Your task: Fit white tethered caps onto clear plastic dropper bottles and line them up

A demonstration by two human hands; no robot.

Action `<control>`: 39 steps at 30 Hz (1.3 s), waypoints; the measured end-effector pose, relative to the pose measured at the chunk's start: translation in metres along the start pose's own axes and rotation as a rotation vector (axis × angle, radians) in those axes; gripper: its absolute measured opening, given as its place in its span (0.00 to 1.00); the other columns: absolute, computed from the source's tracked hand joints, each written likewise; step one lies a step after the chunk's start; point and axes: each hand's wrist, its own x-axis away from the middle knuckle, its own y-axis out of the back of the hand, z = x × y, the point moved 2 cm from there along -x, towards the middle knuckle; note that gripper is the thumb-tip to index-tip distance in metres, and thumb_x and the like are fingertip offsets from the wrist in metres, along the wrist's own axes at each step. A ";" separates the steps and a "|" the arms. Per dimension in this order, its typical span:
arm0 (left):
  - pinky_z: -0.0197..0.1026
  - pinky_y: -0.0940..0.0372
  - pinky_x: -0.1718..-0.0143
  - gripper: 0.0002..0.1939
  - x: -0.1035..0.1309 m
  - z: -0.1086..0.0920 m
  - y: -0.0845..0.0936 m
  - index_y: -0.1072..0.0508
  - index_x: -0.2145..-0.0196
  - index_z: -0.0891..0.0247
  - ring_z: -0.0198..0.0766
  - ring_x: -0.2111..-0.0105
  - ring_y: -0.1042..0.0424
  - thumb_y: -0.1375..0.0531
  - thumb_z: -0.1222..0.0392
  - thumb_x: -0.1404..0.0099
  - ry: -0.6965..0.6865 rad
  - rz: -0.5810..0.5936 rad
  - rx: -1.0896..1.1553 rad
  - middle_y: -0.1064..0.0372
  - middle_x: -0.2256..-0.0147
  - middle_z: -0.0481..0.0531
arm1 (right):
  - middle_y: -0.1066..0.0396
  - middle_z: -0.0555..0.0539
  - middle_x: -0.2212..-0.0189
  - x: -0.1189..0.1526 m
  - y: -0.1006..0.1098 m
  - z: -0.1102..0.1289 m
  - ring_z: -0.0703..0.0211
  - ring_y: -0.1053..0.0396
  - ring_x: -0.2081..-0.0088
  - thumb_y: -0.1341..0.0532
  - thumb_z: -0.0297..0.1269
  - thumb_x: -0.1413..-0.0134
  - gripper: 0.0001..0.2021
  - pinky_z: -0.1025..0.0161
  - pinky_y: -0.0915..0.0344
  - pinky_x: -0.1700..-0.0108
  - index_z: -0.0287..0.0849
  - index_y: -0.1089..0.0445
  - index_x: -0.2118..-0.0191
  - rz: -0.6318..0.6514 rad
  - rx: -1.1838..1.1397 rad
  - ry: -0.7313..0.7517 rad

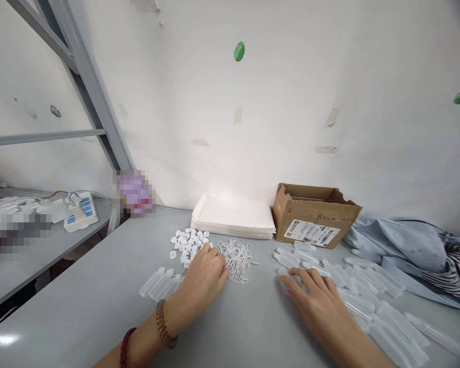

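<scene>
Left hand (205, 271): fingers curled down between the small white plastic caps (187, 244) and the thin white plastic loops (237, 259) on the grey table (99, 301), possibly pinching one. Right hand (314, 296): open, fingertips on the clear plastic tubes (352, 286). Risk: loose tubes rolling if nudged.

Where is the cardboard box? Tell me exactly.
In the head view, the cardboard box stands right of centre against the wall, touching or nearly touching the stack of white sheets on its left.
</scene>
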 end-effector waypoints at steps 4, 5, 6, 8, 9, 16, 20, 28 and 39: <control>0.43 0.39 0.69 0.12 -0.003 0.004 0.002 0.33 0.78 0.63 0.45 0.67 0.35 0.48 0.69 0.39 0.045 -0.013 0.092 0.32 0.76 0.52 | 0.27 0.41 0.60 0.000 -0.002 0.001 0.47 0.33 0.60 0.51 0.17 0.47 0.22 0.56 0.40 0.65 0.44 0.30 0.54 0.001 0.034 0.034; 0.43 0.39 0.69 0.11 -0.003 0.005 0.004 0.33 0.78 0.63 0.45 0.67 0.35 0.48 0.68 0.39 0.060 -0.019 0.116 0.32 0.75 0.52 | 0.27 0.40 0.59 0.000 -0.001 0.001 0.46 0.33 0.60 0.51 0.17 0.48 0.22 0.55 0.40 0.64 0.43 0.30 0.53 0.009 0.053 0.038; 0.43 0.39 0.68 0.10 -0.003 0.005 0.007 0.33 0.77 0.63 0.44 0.66 0.35 0.48 0.67 0.38 0.076 -0.028 0.140 0.32 0.75 0.52 | 0.28 0.40 0.59 -0.001 -0.001 0.001 0.45 0.33 0.59 0.51 0.16 0.48 0.22 0.55 0.40 0.64 0.42 0.30 0.53 0.018 0.070 0.040; 0.42 0.38 0.68 0.11 -0.003 0.007 0.011 0.32 0.76 0.62 0.44 0.66 0.35 0.49 0.64 0.38 0.104 -0.044 0.183 0.31 0.73 0.51 | 0.27 0.39 0.59 -0.002 -0.001 0.001 0.44 0.34 0.58 0.51 0.17 0.47 0.22 0.54 0.39 0.63 0.42 0.30 0.53 0.030 0.086 0.042; 0.42 0.38 0.69 0.11 -0.003 0.007 0.013 0.32 0.76 0.62 0.43 0.66 0.35 0.49 0.63 0.37 0.117 -0.052 0.202 0.31 0.73 0.51 | 0.27 0.39 0.58 -0.002 -0.001 0.001 0.45 0.34 0.57 0.52 0.17 0.47 0.22 0.54 0.39 0.63 0.42 0.30 0.53 0.035 0.085 0.041; 0.39 0.39 0.70 0.13 -0.012 0.015 0.014 0.30 0.78 0.62 0.40 0.69 0.33 0.48 0.62 0.39 0.205 -0.122 0.283 0.30 0.76 0.48 | 0.27 0.40 0.61 -0.005 0.000 0.004 0.47 0.33 0.59 0.55 0.17 0.45 0.23 0.55 0.41 0.62 0.41 0.31 0.52 0.014 0.040 0.029; 0.40 0.41 0.69 0.12 -0.014 0.020 0.011 0.30 0.78 0.63 0.40 0.69 0.34 0.48 0.62 0.40 0.231 -0.155 0.296 0.31 0.76 0.48 | 0.27 0.39 0.61 -0.007 0.002 0.011 0.47 0.32 0.59 0.54 0.22 0.40 0.18 0.53 0.41 0.60 0.38 0.32 0.52 0.041 0.005 0.004; 0.38 0.40 0.72 0.11 -0.001 0.021 0.026 0.27 0.74 0.61 0.37 0.71 0.35 0.46 0.60 0.38 0.228 -0.138 0.451 0.29 0.74 0.47 | 0.27 0.40 0.59 -0.020 0.020 0.031 0.48 0.30 0.58 0.51 0.32 0.37 0.14 0.52 0.35 0.59 0.41 0.33 0.50 -0.037 -0.227 -0.160; 0.41 0.38 0.65 0.09 0.024 -0.021 0.026 0.29 0.69 0.61 0.39 0.67 0.36 0.47 0.65 0.33 -0.251 -0.274 0.364 0.29 0.72 0.49 | 0.28 0.42 0.57 -0.015 0.044 0.065 0.54 0.24 0.64 0.44 0.35 0.40 0.23 0.70 0.36 0.85 0.47 0.48 0.40 -0.073 -0.775 -0.485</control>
